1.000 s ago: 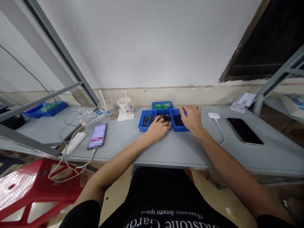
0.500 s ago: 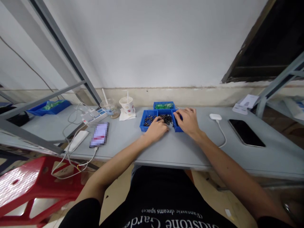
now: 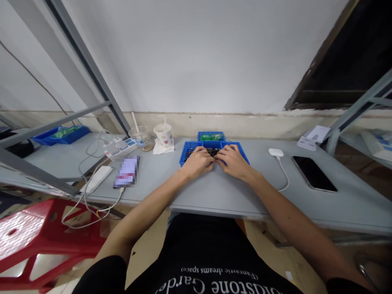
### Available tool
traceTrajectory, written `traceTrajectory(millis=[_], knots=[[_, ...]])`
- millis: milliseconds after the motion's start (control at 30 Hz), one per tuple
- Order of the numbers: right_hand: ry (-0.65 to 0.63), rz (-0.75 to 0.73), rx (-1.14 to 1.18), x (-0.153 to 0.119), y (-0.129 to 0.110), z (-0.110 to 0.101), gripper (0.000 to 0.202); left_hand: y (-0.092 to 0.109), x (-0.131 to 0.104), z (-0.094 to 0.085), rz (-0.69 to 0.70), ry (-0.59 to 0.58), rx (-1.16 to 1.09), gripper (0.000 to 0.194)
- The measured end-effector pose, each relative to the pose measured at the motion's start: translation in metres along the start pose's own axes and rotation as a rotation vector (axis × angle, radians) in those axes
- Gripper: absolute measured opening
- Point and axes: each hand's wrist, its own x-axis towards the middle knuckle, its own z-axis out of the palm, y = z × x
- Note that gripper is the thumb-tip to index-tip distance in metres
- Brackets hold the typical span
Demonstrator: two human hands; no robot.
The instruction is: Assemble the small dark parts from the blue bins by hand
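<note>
Blue trays (image 3: 191, 144) stand side by side on the grey table, with small dark metal parts (image 3: 212, 151) in the left and middle ones. My left hand (image 3: 199, 161) lies over the front of the left and middle trays, its fingers bent and pressed together at the tips. Close beside it, my right hand (image 3: 231, 160) reaches over the middle and right trays, fingertips almost meeting those of my left. Anything between the fingertips is too small to make out. Behind them sits another blue tray with green pieces (image 3: 211, 136).
To the left are a paper cup (image 3: 163, 134), a clear cup (image 3: 142, 139), a power strip (image 3: 122, 148) and a phone (image 3: 127, 171) with cables. A white case (image 3: 276, 152) and a dark phone (image 3: 315, 174) lie right. A red stool (image 3: 27, 232) stands lower left.
My right hand has moved left from the right tray to the middle one, beside my left hand. My left hand has shifted slightly left. The view has moved a little.
</note>
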Motion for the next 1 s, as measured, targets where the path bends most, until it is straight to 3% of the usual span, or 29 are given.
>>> traceTrajectory(millis=[200,333,733,1000], knots=[[0.043,0.008,0.068,0.003,-0.002,-0.001,0.025,-0.001,0.0,-0.004,-0.073,0.159,-0.169,0.015],[0.067,0.012,0.091,0.004,-0.001,-0.001,0.029,0.001,0.001,-0.004,-0.094,0.191,-0.229,0.012],[0.063,-0.034,0.078,0.003,-0.002,-0.004,0.027,-0.01,-0.004,-0.006,-0.11,0.108,-0.178,0.019],[0.068,-0.066,0.102,0.005,-0.008,-0.008,0.032,-0.003,-0.004,-0.011,-0.062,0.065,-0.142,0.014]])
